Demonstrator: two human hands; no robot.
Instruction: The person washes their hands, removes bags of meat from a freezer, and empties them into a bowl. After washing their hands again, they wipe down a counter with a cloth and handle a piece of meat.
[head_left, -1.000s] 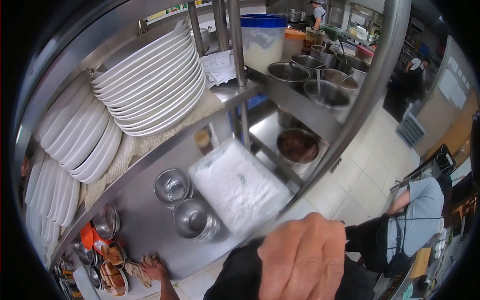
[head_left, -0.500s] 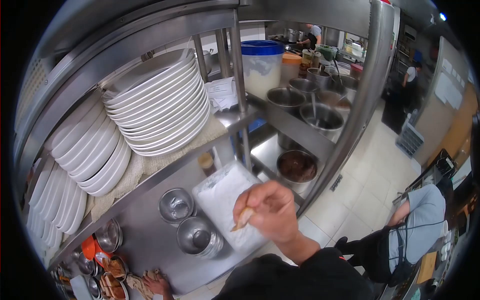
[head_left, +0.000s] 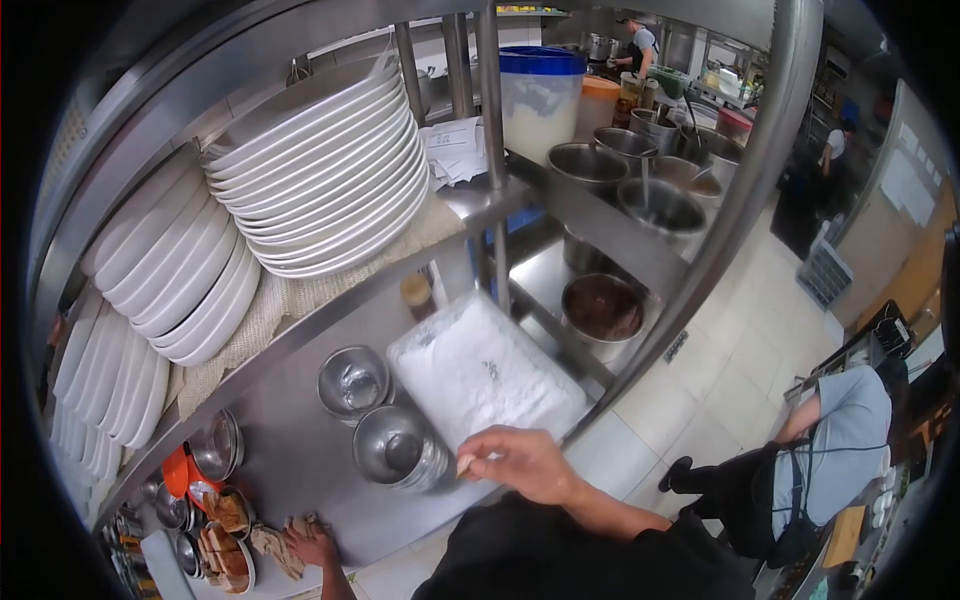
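My right hand (head_left: 520, 466) is closed in a pinch beside the stacked steel bowls (head_left: 402, 450). Between thumb and fingers is a small pale-brown piece (head_left: 464, 466), mostly covered by the fingertips; I cannot tell its kind. Just beyond the hand lies a clear plastic tub (head_left: 570, 405) filled with white powder (head_left: 470, 360), its surface marked by a small dark patch. At the lower left my left hand (head_left: 312, 545) has its fingers on a crumpled tan cloth (head_left: 276, 548) on the steel counter. Another steel bowl (head_left: 354, 384) sits behind the stack.
White plates (head_left: 330, 190) are piled on the shelf above the counter. Bread (head_left: 225, 560) and orange-red items (head_left: 178, 470) lie at the far left. Pots (head_left: 660, 205) and a blue-lidded tub (head_left: 540, 100) stand at the back right. A co-worker (head_left: 830, 440) stands on the right.
My right hand has drawn back from over the powder tub toward my body, still pinching the small piece. The powder surface is now uncovered. My left hand stays at the cloth.
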